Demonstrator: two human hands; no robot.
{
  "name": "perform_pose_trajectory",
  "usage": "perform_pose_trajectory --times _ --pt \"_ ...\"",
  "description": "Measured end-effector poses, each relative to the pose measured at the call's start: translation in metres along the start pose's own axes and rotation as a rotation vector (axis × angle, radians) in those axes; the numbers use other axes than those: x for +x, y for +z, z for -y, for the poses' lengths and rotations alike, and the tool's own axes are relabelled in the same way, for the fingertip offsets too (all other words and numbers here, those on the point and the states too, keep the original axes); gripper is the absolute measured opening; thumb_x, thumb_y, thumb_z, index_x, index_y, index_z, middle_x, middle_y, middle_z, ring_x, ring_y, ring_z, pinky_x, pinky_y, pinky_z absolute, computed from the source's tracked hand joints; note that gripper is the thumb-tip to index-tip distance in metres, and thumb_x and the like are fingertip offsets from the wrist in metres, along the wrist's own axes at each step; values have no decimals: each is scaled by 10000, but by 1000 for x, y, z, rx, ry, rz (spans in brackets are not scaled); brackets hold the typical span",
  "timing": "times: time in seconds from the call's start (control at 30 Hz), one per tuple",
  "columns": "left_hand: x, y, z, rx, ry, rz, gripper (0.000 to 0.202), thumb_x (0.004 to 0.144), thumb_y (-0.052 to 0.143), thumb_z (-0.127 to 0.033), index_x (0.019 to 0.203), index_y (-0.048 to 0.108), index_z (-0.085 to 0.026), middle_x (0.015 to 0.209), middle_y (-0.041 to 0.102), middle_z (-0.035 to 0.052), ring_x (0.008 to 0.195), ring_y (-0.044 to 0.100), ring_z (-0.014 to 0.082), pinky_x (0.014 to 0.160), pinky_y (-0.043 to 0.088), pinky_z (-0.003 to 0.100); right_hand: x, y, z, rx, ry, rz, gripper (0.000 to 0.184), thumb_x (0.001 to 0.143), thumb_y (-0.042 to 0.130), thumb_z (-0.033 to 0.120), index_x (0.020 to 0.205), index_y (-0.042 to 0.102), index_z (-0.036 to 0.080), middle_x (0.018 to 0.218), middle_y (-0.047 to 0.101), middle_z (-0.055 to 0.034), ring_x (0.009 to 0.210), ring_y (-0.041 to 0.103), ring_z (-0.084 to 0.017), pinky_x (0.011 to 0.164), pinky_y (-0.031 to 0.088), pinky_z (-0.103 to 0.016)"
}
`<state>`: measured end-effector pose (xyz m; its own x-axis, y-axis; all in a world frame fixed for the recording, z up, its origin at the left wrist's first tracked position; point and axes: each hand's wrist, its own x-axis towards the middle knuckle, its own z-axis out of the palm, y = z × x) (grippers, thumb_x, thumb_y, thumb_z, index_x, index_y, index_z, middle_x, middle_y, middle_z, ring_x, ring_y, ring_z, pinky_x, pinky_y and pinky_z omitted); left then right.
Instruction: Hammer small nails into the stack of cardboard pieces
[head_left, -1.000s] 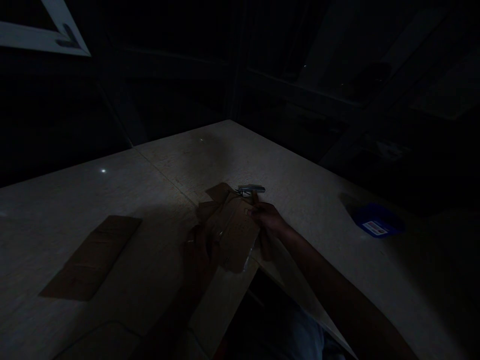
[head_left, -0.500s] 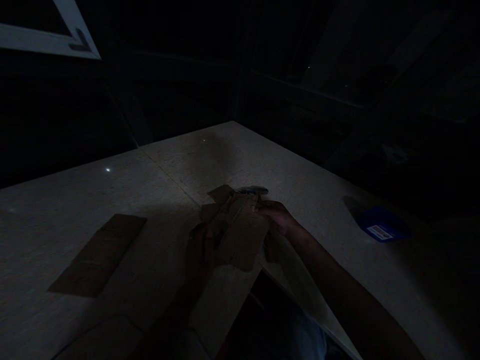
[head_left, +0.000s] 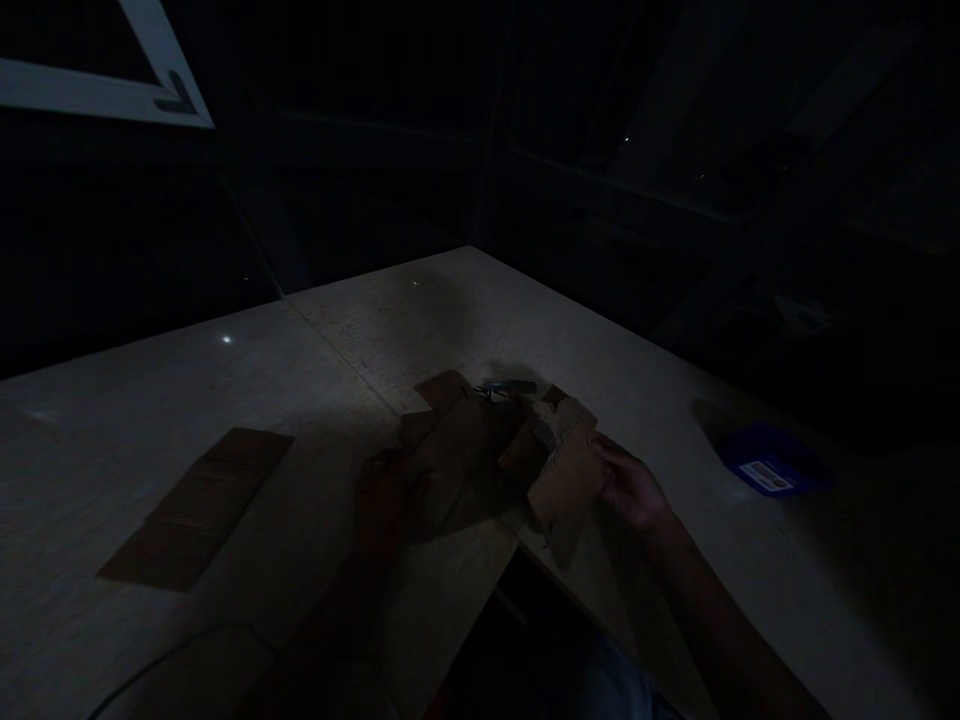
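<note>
My right hand (head_left: 631, 484) grips a torn piece of brown cardboard (head_left: 568, 478) by its right edge, with the piece tilted above the table corner. To the left, my left hand (head_left: 386, 497) is closed on the edge of another cardboard piece (head_left: 454, 445), though deep shadow hides part of its fingers. Smaller cardboard scraps (head_left: 442, 388) lie just beyond that piece. Behind the scraps rests a dark metallic tool (head_left: 511, 387); its kind is too dim to tell.
A flat cardboard strip (head_left: 199, 508) lies on the pale table (head_left: 360, 340) at left. A blue container (head_left: 776, 460) with a white label stands at right. A thin cord (head_left: 202, 630) runs along the near left. The table's inner corner is close to my body.
My right hand has moved right with a cardboard piece, which now stands apart from the one at my left hand. More of the metallic tool shows between them.
</note>
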<state>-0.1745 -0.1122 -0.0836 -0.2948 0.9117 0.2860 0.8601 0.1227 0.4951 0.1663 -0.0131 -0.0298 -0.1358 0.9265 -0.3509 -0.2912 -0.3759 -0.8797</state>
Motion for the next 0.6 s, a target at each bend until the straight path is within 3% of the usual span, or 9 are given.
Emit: perform_pose_trajectory --times 0.2,0.37,0.47,0.6 --pt "19 -21 2 -54 24 128 366 926 479 -310 1200 690 -190 1073 729 130 962 654 288 856 514 416 -7 -5 -25 142 23 -71 307 589 882 209 862 747 246 865 780 2 796 732 -201 726 581 -306" --pt "25 -30 -10 57 -56 330 520 873 611 -433 1330 599 -188 1154 695 134 1008 652 278 864 505 371 -18 7 -27 147 49 -30 350 598 907 234 906 743 256 866 777 33 820 721 -174 746 560 -261" --pt "25 -28 -11 52 -70 402 506 856 630 -420 1283 620 -148 1167 689 158 1058 643 298 903 497 382 -23 14 -24 114 50 25 350 620 894 227 932 739 262 896 774 25 844 720 -185 767 552 -277" --pt "30 -25 -5 -125 -99 427 414 797 672 -365 1154 685 -154 1083 735 135 998 672 308 877 517 414 -25 19 -22 72 67 31 338 632 879 239 940 744 268 972 778 5 886 720 -214 785 547 -317"
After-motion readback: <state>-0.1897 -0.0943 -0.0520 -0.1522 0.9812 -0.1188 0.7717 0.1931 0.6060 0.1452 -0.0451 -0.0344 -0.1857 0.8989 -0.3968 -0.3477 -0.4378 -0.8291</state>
